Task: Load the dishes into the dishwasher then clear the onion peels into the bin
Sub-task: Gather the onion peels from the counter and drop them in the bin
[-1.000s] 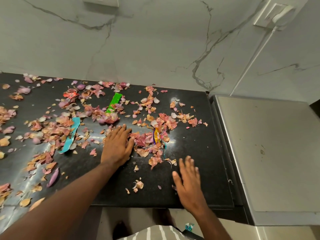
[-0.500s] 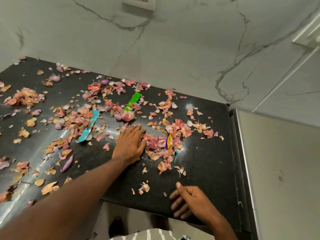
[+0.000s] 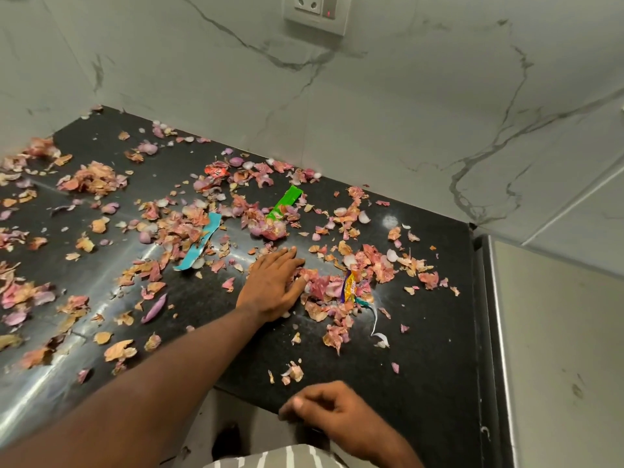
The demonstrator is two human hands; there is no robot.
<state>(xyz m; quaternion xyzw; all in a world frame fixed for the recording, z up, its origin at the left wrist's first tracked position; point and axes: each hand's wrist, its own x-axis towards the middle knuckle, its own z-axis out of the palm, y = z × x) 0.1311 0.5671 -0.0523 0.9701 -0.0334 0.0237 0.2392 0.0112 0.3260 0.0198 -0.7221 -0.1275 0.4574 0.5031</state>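
Onion peels (image 3: 324,288) strewn over counter (image 3: 429,332) — left hand (image 3: 273,285) flat, grip spread; right hand (image 3: 334,417) curled loosely, empty.

Counter: our black stone countertop (image 3: 425,359) carries scattered pink papery onion peels (image 3: 320,288).
Right: our pale steel appliance top (image 3: 557,332) adjoins it.

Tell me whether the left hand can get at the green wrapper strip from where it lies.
Probably yes. The left hand lies flat on the black counter, and the green wrapper strip lies just beyond its fingertips with only loose onion peels between them, nothing solid.
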